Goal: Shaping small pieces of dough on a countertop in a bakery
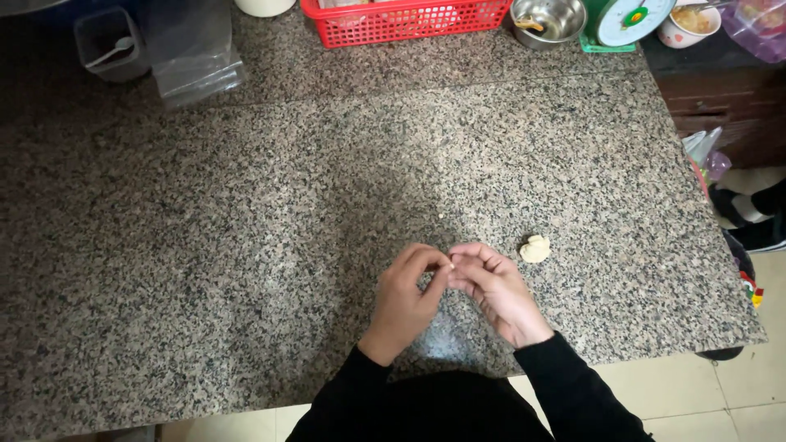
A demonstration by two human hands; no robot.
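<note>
Our left hand (405,295) and right hand (491,286) meet fingertip to fingertip above the speckled granite countertop (246,205), fingers curled and pinched on a tiny pale dough bit (451,265). At three o'clock of the right hand, near it, lies a small cream-coloured lump of dough (535,249).

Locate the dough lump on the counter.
Head view: the pale dough lump lies on the granite counter, just right of the right hand, apart from it.
</note>
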